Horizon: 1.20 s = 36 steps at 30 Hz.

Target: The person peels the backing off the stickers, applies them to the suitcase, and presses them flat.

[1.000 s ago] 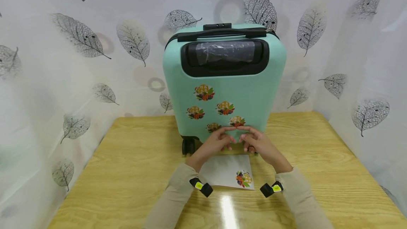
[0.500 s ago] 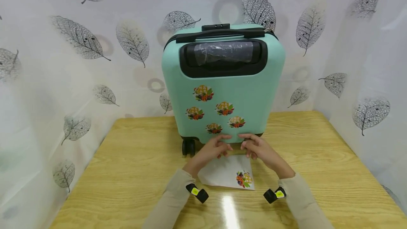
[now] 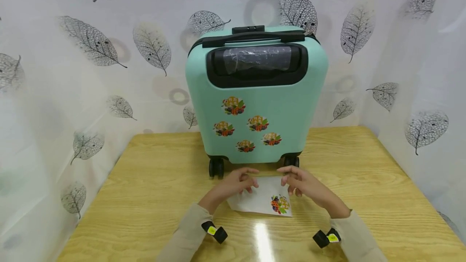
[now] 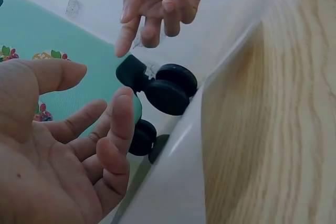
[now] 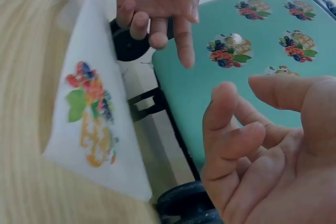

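A mint-green suitcase [image 3: 287,108] stands upright on the table, with several round fruit-print stickers [image 3: 234,105] on its front. Before it lies a white sticker sheet [image 3: 253,203] with one fruit sticker [image 3: 280,204] at its near right corner. My left hand [image 3: 233,185] hovers at the sheet's left side, fingers loosely bent and holding nothing. Across from it, over the sheet's right edge, is my right hand [image 3: 307,185], also holding nothing. In both wrist views the fingers are apart from the suitcase and loosely curled.
The suitcase rests on black wheels [image 3: 216,167]. On its upper front is a black recess [image 3: 255,80] with a plastic-wrapped handle, and a black carry handle [image 3: 255,37] tops it. A leaf-print curtain [image 3: 153,104] surrounds the wooden table [image 3: 164,165] behind and at the sides.
Both hands have come down from the suitcase's lower front toward me and spread apart; their fingertips met a second ago. The suitcase and sheet stay in place.
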Available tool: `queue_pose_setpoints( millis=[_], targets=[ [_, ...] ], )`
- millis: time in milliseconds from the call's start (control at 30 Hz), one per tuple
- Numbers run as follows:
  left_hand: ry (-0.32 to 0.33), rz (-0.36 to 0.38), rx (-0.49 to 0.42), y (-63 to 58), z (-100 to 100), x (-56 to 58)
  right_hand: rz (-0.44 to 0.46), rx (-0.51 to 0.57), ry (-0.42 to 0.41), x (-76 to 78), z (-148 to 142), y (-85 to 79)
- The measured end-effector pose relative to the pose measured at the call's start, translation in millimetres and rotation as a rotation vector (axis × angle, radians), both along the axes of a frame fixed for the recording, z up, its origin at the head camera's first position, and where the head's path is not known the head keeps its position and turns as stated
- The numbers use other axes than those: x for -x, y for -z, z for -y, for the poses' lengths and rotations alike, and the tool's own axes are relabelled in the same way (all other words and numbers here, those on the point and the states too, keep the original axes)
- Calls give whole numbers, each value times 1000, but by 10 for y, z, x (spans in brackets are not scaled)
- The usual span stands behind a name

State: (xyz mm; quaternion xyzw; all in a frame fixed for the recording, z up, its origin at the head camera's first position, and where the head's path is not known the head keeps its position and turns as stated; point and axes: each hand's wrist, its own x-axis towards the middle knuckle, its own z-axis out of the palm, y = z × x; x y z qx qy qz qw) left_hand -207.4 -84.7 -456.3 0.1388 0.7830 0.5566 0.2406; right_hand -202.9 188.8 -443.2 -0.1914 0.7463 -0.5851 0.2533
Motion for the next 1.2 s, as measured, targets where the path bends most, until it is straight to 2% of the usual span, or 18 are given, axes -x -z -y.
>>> queue_pose_setpoints(
  millis=[233, 367, 600, 867, 1200],
  targets=[
    [-4, 4, 15, 51, 96, -93, 34, -9, -58, -97, -26, 102],
    [22, 1, 20, 73, 136, -144, 35, -40, -70, -141, -13, 145],
    [51, 4, 9, 45, 239, -229, 54, -56, -86, -185, 21, 191],
    [46, 17, 25, 114, 327, -253, 77, -41, -127, -187, 44, 261],
    [68, 50, 51, 243, 259, -244, 57, -55, -136, -182, 96, 360]
  ],
)
